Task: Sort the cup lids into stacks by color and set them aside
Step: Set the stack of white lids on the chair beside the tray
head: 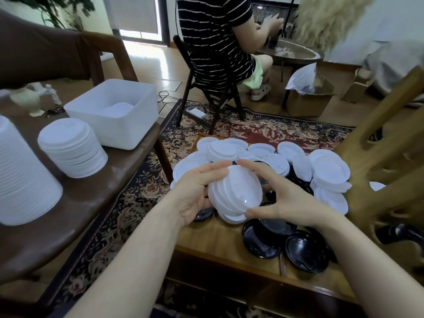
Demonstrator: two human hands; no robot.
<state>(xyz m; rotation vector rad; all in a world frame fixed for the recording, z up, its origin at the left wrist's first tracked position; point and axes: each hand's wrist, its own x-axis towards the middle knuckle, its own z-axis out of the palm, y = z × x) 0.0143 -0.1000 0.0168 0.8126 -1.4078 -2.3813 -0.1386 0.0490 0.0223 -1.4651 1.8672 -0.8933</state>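
floral rug (pixel 263 128), wooden floor (pixel 156 65), folding chair (pixel 206 88)

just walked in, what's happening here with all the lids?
A person is sorting cup lids by color. Both hands, left hand and right hand, hold a small stack of white lids above a low wooden table that still carries a loose pile of white lids and some black lids. Two finished white stacks stand on the brown bench to the left, beside a white bin.

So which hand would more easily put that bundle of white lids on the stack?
Probably the left hand: it already grips the held white lids, and the white stack sits on its side. The right hand only steadies them.
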